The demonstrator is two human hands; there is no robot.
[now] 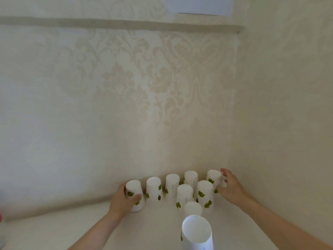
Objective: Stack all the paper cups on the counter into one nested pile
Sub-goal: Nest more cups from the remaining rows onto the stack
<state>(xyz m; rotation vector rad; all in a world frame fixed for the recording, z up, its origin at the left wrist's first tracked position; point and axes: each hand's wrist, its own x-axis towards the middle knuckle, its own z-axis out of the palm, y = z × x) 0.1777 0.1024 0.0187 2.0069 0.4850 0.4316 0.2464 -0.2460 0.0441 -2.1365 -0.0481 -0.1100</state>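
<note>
At the lower left of the cup row, the leftmost cup [134, 194] is held in the grip of the left hand [122, 200], thumb across its front and fingers behind; it stands upside down on the worktop [72, 228]. To its right four more inverted cups [153, 188] run along the wall, with two further cups [184, 195] in front of them and a small one [193, 208] nearer the lower centre. At the bottom centre an open-mouthed cup [196, 231] is seen from above; what supports it cannot be told. At the right end, the right hand [232, 188] is spread wide against the far-right cup [214, 177], touching its side but not yet closed round it.

The step in hand appears to be lifting an end cup to nest it over a neighbour. It is best lifted straight up, held lightly so the paper wall is not crushed, then lowered squarely over the next base. The cups stand close together, so a sideways sweep is likely to topple neighbours; the wall just behind limits room for the fingers.
</note>
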